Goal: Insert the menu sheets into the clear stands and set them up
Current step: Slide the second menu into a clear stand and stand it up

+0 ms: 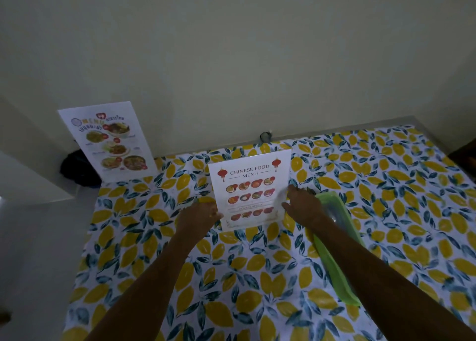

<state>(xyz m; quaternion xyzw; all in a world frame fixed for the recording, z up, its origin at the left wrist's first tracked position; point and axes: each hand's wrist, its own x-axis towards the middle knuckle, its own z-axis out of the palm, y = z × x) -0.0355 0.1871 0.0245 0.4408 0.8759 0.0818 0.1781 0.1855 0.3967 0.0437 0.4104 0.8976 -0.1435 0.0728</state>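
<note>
A "Chinese Food Menu" sheet stands upright in a clear stand in the middle of the table, facing me. My left hand grips its lower left edge. My right hand holds its lower right edge, fingers against the stand. A second menu, printed with photos of dishes, stands upright in its own clear stand at the table's far left corner, by the wall.
The table wears a cloth with yellow lemons and blue leaves. A green-rimmed tray or lid lies under my right forearm. A dark bag sits behind the left menu. A small dark object rests at the wall edge.
</note>
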